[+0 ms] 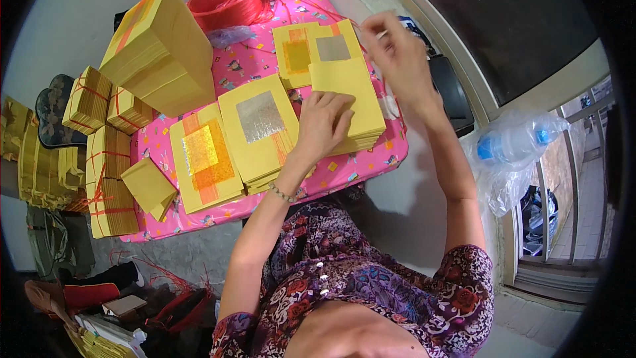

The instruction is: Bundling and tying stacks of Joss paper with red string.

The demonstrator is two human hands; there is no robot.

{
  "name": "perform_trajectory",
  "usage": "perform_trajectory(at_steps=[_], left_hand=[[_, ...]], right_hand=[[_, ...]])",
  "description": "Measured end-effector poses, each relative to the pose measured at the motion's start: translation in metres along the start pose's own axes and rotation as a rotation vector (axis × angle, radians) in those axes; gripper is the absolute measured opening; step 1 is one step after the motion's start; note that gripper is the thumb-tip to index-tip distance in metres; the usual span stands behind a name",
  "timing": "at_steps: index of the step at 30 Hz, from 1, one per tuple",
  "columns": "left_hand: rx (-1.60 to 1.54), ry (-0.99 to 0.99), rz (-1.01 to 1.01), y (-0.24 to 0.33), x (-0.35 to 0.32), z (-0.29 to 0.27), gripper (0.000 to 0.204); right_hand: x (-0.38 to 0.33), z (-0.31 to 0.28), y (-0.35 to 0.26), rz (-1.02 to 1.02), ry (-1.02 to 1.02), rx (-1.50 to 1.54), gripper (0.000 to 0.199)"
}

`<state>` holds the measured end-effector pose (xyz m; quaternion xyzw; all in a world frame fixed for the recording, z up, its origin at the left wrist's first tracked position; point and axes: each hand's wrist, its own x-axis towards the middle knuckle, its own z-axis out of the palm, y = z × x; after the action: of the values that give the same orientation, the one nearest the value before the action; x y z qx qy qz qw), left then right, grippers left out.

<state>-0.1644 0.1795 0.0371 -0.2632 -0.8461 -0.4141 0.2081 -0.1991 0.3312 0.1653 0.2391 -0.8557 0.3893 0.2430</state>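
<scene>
My left hand (pixel 324 119) rests on a folded yellow paper sheet (pixel 361 96), its fingers bent and lying on the surface. That sheet tops a stack of yellow paper at the table's right end. Above the stack's right side my right hand (pixel 401 59) is raised, its bent fingers smeared by motion. Beyond the fold, a silver foil square (pixel 333 48) shows on yellow paper. To the left lie a stack with a silver foil square (pixel 260 119) and another with a gold foil square on an orange print (pixel 209 159). Farther back sits a gold-foil sheet (pixel 296 56).
A pink patterned tablecloth (pixel 318 182) covers the table. At left stand a tall yellow paper block (pixel 169 53), several bundles tied with red string (pixel 109 179) and a folded yellow piece (pixel 147 185). A red coil of plastic string (pixel 228 3) lies behind. Wrapped plastic bottles (pixel 513 146) hang at right.
</scene>
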Motion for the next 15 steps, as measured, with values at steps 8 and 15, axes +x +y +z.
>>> perform_trajectory(at_steps=[8, 15], left_hand=[[-0.19, -0.182, -0.061, -0.012, 0.012, -0.018, 0.031], [-0.477, -0.251, -0.292, -0.02, 0.021, -0.025, 0.037]], right_hand=[[-0.069, 0.028, 0.014, -0.11, -0.4, 0.09, 0.01], [-0.078, 0.025, 0.033, -0.065, -0.571, 0.05, 0.008]])
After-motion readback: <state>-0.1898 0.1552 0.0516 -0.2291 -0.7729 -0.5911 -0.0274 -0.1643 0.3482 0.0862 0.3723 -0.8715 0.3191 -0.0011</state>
